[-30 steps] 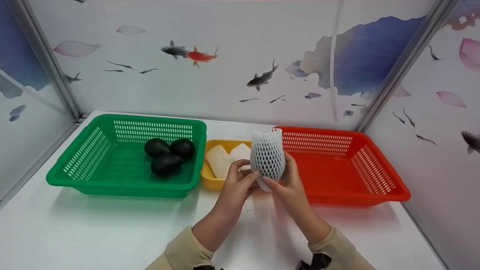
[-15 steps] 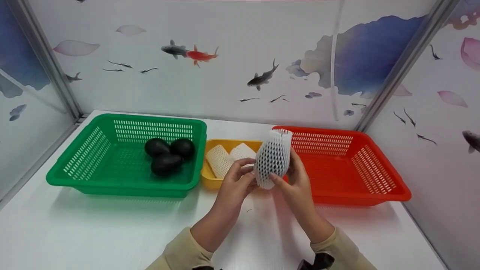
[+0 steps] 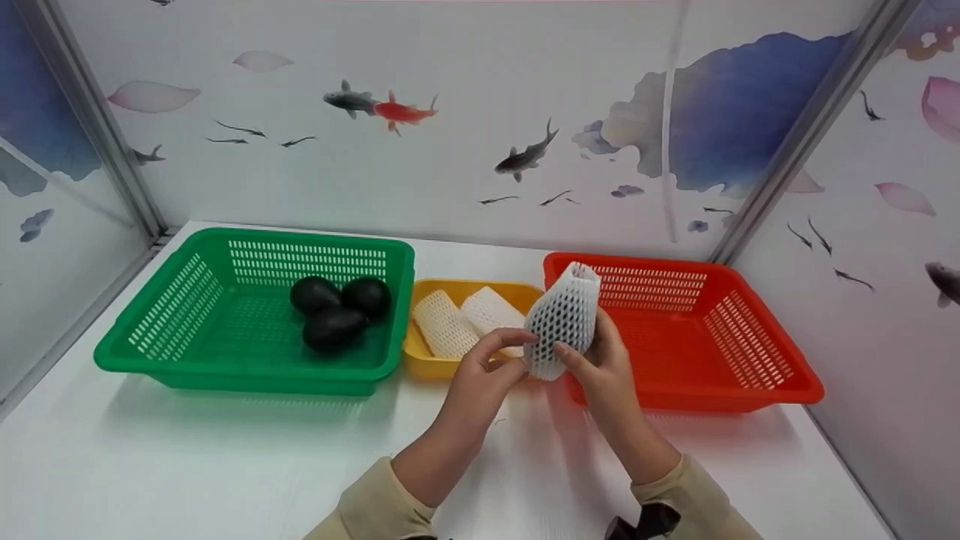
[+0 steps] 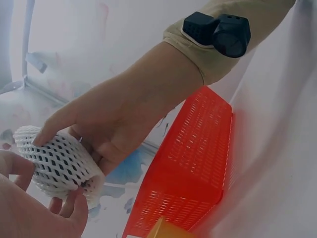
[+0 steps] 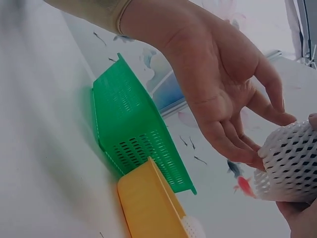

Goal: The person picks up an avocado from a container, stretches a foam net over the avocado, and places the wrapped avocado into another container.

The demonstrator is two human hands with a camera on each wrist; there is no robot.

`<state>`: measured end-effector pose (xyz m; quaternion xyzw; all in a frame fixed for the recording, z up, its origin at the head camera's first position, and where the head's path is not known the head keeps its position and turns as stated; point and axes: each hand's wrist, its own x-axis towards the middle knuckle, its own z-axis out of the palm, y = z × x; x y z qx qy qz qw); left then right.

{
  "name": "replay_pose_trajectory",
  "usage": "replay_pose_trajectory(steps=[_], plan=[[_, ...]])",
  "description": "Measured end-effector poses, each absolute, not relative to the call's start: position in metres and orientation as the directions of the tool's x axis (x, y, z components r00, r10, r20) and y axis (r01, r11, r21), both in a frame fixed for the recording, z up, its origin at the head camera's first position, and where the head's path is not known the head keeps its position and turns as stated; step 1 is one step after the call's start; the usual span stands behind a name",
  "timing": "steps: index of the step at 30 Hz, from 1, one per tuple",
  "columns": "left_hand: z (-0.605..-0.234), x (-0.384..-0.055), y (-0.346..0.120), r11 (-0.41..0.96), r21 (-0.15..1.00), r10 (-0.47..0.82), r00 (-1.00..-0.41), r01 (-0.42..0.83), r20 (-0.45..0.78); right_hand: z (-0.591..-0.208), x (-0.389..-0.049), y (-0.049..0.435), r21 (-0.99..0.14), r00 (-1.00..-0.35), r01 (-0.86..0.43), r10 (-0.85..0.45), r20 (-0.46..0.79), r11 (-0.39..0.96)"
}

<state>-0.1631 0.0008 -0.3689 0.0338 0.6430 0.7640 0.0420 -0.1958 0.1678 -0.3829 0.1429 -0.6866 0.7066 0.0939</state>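
A white foam fruit net (image 3: 561, 315) with a dark fruit, which looks like an avocado, showing through its mesh is held up in front of the baskets, tilted to the right. My right hand (image 3: 606, 367) grips it from the right, thumb on the near side. My left hand (image 3: 480, 379) pinches the lower left edge of the net with its fingertips. In the right wrist view, the left hand's fingertips lie at the net's rim (image 5: 277, 148). Several black avocados (image 3: 334, 328) lie in the green basket (image 3: 225, 375).
Between the green basket and a red basket (image 3: 690, 334) stands a yellow basket (image 3: 427, 367). Two foam nets lie in it, one cream (image 3: 442, 324) and one white (image 3: 491, 309). White panels with painted fish surround the white table (image 3: 225, 465).
Both hands have shifted slightly right with the netted fruit, and it has turned from upright to leaning right. The left hand's fingers have moved at the net's lower left edge.
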Motion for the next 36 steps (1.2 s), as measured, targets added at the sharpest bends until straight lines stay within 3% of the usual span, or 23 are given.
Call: replay_pose_trajectory(steps=[9, 15, 22, 25, 28, 31, 33, 36], plan=[[-0.376, -0.170, 0.026, -0.072, 0.979, 0.169, -0.965, 0.190, 0.199, -0.376, -0.202, 0.189, -0.912, -0.924, -0.380, 0.022, 0.381, -0.155], [-0.386, -0.177, 0.043, 0.073, 0.949, 0.164, -0.943, 0.306, 0.291, -0.377, -0.206, 0.200, -0.900, -0.918, -0.396, 0.041, 0.396, -0.181], [-0.399, -0.183, 0.057, 0.356, 0.874, 0.235, -0.937, 0.331, 0.259, -0.378, -0.207, 0.209, -0.919, -0.929, -0.369, 0.068, 0.363, -0.142], [-0.404, -0.188, 0.062, 0.546, 0.708, 0.353, -0.890, 0.447, 0.289, -0.377, -0.207, 0.212, -0.934, -0.942, -0.334, 0.063, 0.328, -0.124], [-0.409, -0.195, 0.067, 0.693, 0.363, 0.509, -0.779, 0.623, 0.366, -0.374, -0.207, 0.215, -0.949, -0.956, -0.292, 0.056, 0.287, -0.116], [-0.411, -0.199, 0.074, 0.733, 0.060, 0.615, -0.698, 0.678, 0.368, -0.371, -0.209, 0.219, -0.964, -0.968, -0.248, 0.052, 0.244, -0.095], [-0.410, -0.202, 0.079, 0.742, -0.019, 0.640, -0.700, 0.670, 0.317, -0.368, -0.211, 0.221, -0.973, -0.975, -0.220, 0.052, 0.217, -0.069], [-0.408, -0.207, 0.084, 0.757, -0.049, 0.645, -0.732, 0.652, 0.219, -0.364, -0.216, 0.225, -0.985, -0.984, -0.173, 0.048, 0.172, -0.011]])
